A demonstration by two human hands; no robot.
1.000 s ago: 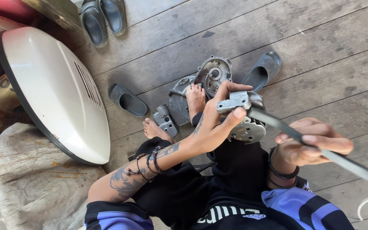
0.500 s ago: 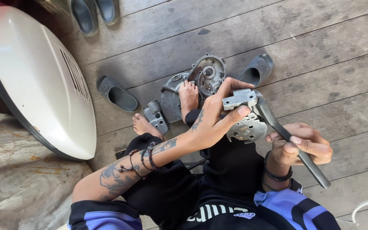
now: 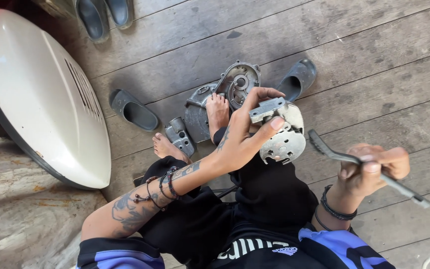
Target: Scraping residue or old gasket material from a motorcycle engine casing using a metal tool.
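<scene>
no packages, no labels, no signs, no screens in view

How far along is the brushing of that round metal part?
Done: the round metal plate is off and apart from the engine casing on the floor, with another small metal piece beside a foot.
In hand: left hand grips the plate; right hand holds a wire brush, bristles just clear of the plate.
Left: I can't tell how clean the plate is; casing parts lie loose, unassembled.
</scene>
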